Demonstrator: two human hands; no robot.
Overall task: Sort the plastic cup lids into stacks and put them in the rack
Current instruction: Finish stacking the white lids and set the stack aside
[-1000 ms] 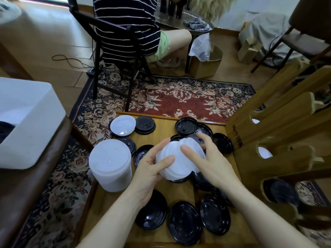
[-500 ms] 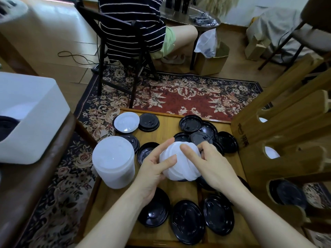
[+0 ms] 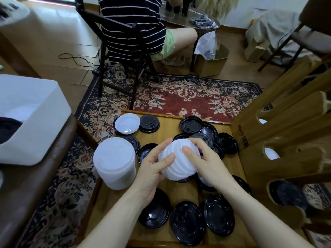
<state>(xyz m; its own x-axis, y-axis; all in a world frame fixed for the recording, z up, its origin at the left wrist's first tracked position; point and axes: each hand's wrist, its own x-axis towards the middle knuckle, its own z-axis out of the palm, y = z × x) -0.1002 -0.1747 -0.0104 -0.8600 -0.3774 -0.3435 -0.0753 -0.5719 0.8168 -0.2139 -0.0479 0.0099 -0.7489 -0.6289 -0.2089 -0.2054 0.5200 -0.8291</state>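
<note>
A short stack of white lids (image 3: 179,162) sits between both hands above the middle of the wooden table (image 3: 168,122). My left hand (image 3: 152,169) grips its left side, thumb across the front. My right hand (image 3: 206,163) grips its right side, thumb on top. A taller stack of white lids (image 3: 114,163) stands at the table's left edge. A single white lid (image 3: 127,123) lies at the far left. Several black lids (image 3: 188,222) lie loose near me and further back (image 3: 190,125). The wooden rack (image 3: 286,140) stands to the right, with white and black lids in its slots.
A white bin (image 3: 30,119) rests on a dark bench at left. A person in a striped shirt (image 3: 130,24) sits on a black chair beyond the table. A patterned rug (image 3: 188,97) covers the floor, and a cardboard box (image 3: 211,63) stands behind it.
Both hands have squeezed the white lids into a tighter stack and turned it slightly. The view has shifted a little lower and closer.
</note>
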